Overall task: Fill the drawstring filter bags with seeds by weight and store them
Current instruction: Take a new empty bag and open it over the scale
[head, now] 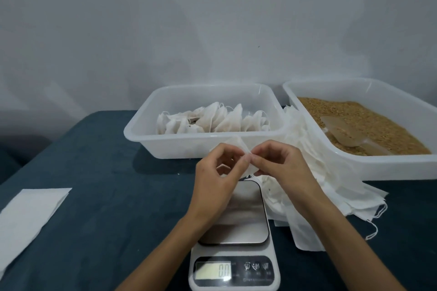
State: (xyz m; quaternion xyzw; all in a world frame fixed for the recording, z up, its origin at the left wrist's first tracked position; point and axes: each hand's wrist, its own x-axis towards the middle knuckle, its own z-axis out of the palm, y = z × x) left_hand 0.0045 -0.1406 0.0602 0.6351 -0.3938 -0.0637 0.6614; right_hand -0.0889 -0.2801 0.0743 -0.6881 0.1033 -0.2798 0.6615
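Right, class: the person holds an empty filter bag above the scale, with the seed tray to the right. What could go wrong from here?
1. Both hands, left hand and right hand, pinch the filter bag in the air; seeds scooped from the seed tray may spill onto the cloth.
2. The loose pile of empty bags touches the scale; it could press the platform and skew the reading.

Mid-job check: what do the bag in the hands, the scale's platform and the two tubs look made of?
Filter bag: thin white non-woven or paper-like fabric, matte, creasing softly. Scale platform: probably brushed steel, dull grey sheen. Bag tub and seed tub: translucent whitish plastic, glossy rims.
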